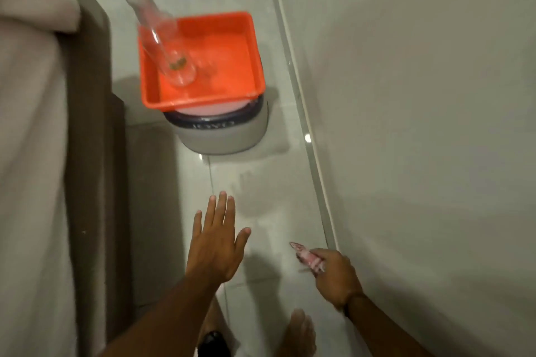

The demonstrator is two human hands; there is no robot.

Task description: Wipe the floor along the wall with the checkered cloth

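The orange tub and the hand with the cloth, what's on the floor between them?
Head view: only bare floor tile between the orange tub and right hand holding the cloth.

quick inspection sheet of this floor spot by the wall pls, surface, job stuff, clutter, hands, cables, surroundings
surface: glossy pale tiled floor, dull smeared patch ahead of the hands
job's things: checkered cloth bunched in the right hand, near the skirting
clutter: orange tub resting on a grey bucket; clear bottle tilted into the tub
grippers: left hand open, fingers spread, holding nothing; right hand closed on the cloth
cables: nothing seen
surroundings: plain wall on the right; brown furniture edge on the left
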